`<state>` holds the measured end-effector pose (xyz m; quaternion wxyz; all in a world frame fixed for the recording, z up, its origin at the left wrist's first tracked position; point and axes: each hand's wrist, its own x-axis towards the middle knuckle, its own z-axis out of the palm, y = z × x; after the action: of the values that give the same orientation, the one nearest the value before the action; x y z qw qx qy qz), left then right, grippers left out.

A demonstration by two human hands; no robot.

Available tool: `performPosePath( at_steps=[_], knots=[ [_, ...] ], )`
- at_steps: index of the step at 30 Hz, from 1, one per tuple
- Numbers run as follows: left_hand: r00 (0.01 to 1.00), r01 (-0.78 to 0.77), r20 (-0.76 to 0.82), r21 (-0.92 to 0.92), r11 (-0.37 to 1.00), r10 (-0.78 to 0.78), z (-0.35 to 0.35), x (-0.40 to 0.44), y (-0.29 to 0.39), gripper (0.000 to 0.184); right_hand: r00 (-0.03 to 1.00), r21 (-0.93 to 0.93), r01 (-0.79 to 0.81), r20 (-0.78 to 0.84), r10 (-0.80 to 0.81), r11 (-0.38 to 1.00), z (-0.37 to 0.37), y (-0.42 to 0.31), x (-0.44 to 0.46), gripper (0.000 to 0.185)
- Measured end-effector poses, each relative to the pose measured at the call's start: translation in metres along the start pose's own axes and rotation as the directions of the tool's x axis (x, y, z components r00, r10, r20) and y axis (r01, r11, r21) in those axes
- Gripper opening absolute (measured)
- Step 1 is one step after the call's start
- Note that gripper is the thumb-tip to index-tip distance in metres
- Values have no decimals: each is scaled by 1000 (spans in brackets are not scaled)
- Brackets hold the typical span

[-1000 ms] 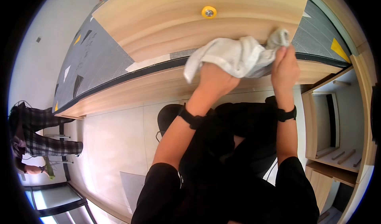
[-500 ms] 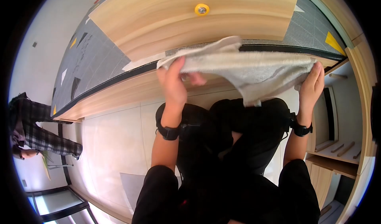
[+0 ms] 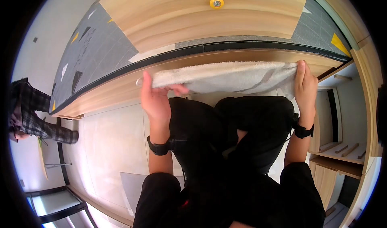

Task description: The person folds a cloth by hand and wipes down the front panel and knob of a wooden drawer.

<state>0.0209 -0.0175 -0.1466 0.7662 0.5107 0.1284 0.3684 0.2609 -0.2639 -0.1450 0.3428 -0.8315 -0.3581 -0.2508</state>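
Observation:
A pale grey and white cloth point(image 3: 238, 76) is stretched sideways between my two hands, above my knees and in front of the wooden front of the bed. Its upper edge looks folded and fluffy. My left hand point(image 3: 159, 101) is at the cloth's left end, thumb up, with the fingers curled behind and under the fabric. The right end is pinched between the thumb and fingers of my right hand point(image 3: 305, 84). Both wrists wear black bands.
Beyond the cloth, a wooden board point(image 3: 201, 22) with a yellow-ringed fitting point(image 3: 217, 3) lies on a grey patterned mattress point(image 3: 96, 62). Open wooden shelving point(image 3: 342, 151) stands at right. At far left is a person in plaid trousers point(image 3: 36, 115).
The bunched cloth has been opened out and pulled wide. My left hand has moved left, and my right hand slightly right. The other person has shifted left.

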Motion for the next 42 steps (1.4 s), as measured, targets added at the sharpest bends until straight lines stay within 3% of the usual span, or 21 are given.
performPosePath(
  at_steps=[1,2,3,4,5,6,7,9,11,13,15,18,21,23,24,26,28,31,33,36,42],
  knots=[
    [966,-137,-194,171,976,169,1,-1,-6,46,997,182,-82,30,78,980,6,-1,1,29],
    [868,-227,-347,358,906,355,1,-2,-10,45,997,181,-81,31,77,980,10,-4,2,29],
    [868,-225,-351,355,907,353,0,-4,-11,45,988,337,-147,8,153,930,14,-7,4,30],
    [865,-305,-137,621,722,483,0,-3,-10,42,974,486,-198,-5,229,851,17,-13,6,30],
    [839,-390,107,801,454,533,0,1,-9,40,974,485,-194,-6,225,853,20,-20,9,30],
    [742,-472,235,848,241,628,-1,11,-17,36,972,605,-210,42,232,768,23,-31,13,29],
    [739,-476,238,846,239,630,4,22,-17,36,969,712,-224,88,232,665,26,-45,17,29],
    [710,-565,386,811,149,589,10,43,-13,28,990,630,-130,126,65,765,23,-95,19,31],
    [728,-539,410,838,89,550,1,54,-15,28,989,393,116,35,-141,912,53,-106,22,32],
    [587,-589,596,779,-215,548,-18,62,-19,30,989,286,143,-17,-144,947,73,-118,17,32],
    [583,-572,591,786,-235,557,-32,60,-20,31,987,169,159,-64,-150,973,89,-131,13,33],
    [592,-538,562,809,-236,577,-58,60,-20,31,906,111,392,-220,-362,913,108,-144,7,38],
    [617,-491,528,838,-239,583,-87,53,-8,31,921,210,386,-147,-362,898,116,-170,5,40],
    [629,-465,520,847,-257,578,-106,51,8,31,835,166,532,-269,-481,830,140,-188,6,41],
    [636,-468,524,846,-256,567,-117,47,14,31,814,130,569,-223,-536,812,146,-195,3,38],
    [699,-337,354,929,-151,621,-135,41,26,29,795,183,602,-231,-562,777,157,-211,4,36],
    [730,-312,334,939,-143,597,-140,38,32,31,766,229,642,-249,-593,732,164,-220,5,33],
    [767,-272,298,953,-133,568,-134,37,33,35,742,92,657,-253,-621,748,169,-221,3,32],
    [768,-256,154,964,77,621,-118,34,27,37,747,154,650,-313,-587,744,170,-213,4,31],
    [779,-217,24,948,234,626,-106,26,14,39,711,144,689,-324,-624,710,172,-201,5,29],
    [840,-153,-54,931,332,539,-89,8,-11,39,740,217,663,-331,-585,717,156,-178,8,32]
  ],
)
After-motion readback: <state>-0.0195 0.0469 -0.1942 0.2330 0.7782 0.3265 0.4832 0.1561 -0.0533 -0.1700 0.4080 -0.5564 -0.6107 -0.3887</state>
